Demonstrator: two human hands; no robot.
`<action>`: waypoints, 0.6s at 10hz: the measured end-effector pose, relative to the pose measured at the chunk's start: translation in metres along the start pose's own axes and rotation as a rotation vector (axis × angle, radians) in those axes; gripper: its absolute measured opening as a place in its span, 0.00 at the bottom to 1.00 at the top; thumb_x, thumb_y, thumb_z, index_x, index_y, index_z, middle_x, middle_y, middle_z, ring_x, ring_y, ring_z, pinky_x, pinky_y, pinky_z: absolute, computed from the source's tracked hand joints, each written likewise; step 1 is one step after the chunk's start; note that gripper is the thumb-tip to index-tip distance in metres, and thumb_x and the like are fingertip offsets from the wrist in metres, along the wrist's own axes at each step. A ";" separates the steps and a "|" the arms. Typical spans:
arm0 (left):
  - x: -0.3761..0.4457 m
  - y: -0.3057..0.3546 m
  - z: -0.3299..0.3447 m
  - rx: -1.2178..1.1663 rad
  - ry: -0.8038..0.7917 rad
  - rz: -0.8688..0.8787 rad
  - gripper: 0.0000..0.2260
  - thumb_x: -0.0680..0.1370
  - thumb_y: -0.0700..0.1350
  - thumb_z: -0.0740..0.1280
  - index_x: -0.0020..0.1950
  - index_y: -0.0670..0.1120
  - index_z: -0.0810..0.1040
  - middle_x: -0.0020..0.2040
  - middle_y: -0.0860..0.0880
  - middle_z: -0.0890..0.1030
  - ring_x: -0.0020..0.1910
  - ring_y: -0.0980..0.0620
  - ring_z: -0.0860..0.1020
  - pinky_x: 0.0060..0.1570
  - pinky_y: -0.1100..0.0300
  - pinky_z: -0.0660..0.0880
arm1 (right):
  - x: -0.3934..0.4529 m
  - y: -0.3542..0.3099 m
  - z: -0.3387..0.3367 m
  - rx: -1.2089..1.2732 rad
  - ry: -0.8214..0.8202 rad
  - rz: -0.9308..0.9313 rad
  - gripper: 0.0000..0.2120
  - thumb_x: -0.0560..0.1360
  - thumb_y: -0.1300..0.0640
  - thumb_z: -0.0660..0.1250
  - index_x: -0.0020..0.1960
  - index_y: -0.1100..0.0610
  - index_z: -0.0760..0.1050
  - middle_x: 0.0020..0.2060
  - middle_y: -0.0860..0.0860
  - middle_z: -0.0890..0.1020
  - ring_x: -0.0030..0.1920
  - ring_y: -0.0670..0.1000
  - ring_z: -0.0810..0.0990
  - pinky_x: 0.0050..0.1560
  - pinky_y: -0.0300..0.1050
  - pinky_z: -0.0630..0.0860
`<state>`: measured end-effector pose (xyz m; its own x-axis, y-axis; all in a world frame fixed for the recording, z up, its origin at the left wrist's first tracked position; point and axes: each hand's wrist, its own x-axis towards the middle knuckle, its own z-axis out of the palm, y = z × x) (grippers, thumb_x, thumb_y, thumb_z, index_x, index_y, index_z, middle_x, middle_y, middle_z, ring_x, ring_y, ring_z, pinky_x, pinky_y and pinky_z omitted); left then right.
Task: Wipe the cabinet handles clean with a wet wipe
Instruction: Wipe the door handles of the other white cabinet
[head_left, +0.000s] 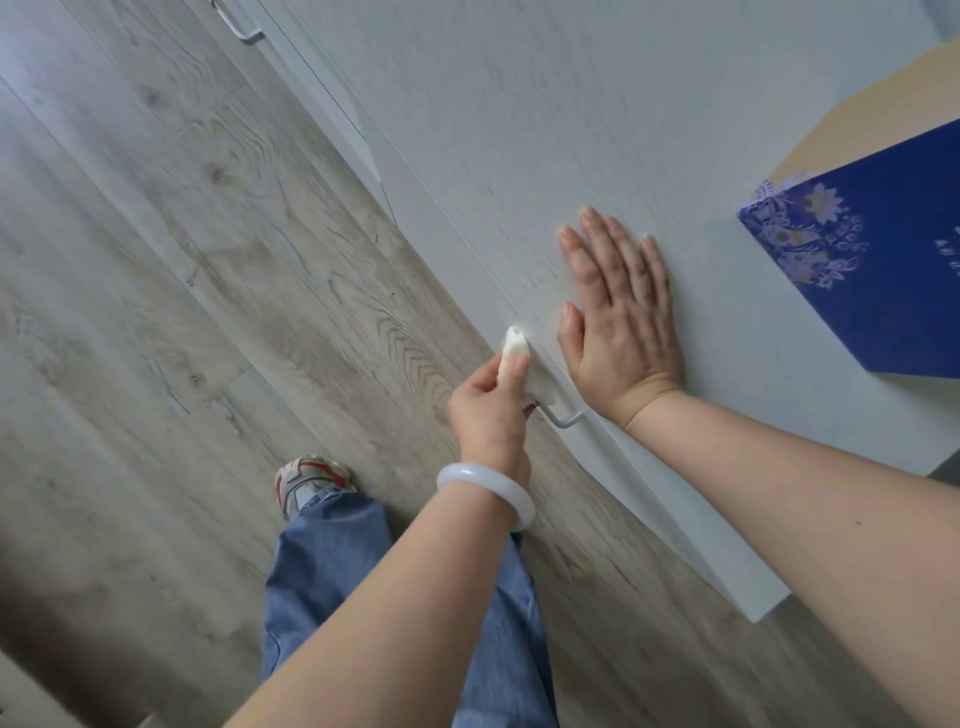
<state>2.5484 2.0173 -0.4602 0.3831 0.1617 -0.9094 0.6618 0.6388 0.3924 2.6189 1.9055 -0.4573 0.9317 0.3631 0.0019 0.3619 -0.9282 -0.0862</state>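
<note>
At the right edge of the frame we see a blue patterned box on the white tabletop, its contents hidden. Our left hand pinches the wet wipe around the cabinet handle at centre. Our right hand lies flat, fingers spread, on the tabletop just beside it.

The floor is made of grey-brown wood boards with wavy lines and dark knots. A blue box with pale flowers on its side sits on the white top at the right. A leg in blue jeans stands on the floor. At its end is a grey and red shoe. A smooth white bracelet goes round one wrist.
</note>
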 end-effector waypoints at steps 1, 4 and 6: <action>0.004 0.001 -0.004 0.066 0.003 -0.035 0.11 0.79 0.43 0.69 0.58 0.39 0.82 0.51 0.42 0.85 0.51 0.46 0.84 0.46 0.60 0.81 | 0.000 0.000 0.000 0.001 -0.004 0.001 0.30 0.77 0.53 0.55 0.77 0.57 0.58 0.77 0.55 0.58 0.77 0.54 0.55 0.75 0.59 0.53; 0.012 0.004 0.002 0.075 0.057 0.006 0.05 0.76 0.42 0.72 0.51 0.42 0.83 0.47 0.43 0.85 0.49 0.48 0.84 0.51 0.56 0.82 | 0.000 -0.001 0.000 0.004 0.005 0.004 0.30 0.76 0.53 0.55 0.77 0.58 0.59 0.77 0.55 0.59 0.77 0.54 0.56 0.76 0.59 0.53; 0.012 -0.002 -0.006 0.115 0.008 -0.082 0.11 0.77 0.42 0.72 0.55 0.37 0.82 0.48 0.39 0.85 0.49 0.44 0.84 0.50 0.54 0.81 | 0.000 -0.001 0.000 -0.004 0.011 0.003 0.30 0.76 0.52 0.55 0.77 0.58 0.58 0.77 0.55 0.59 0.77 0.54 0.56 0.75 0.59 0.53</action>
<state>2.5474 2.0226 -0.4731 0.3202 0.1186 -0.9399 0.7604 0.5595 0.3297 2.6182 1.9058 -0.4569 0.9329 0.3599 0.0131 0.3597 -0.9294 -0.0826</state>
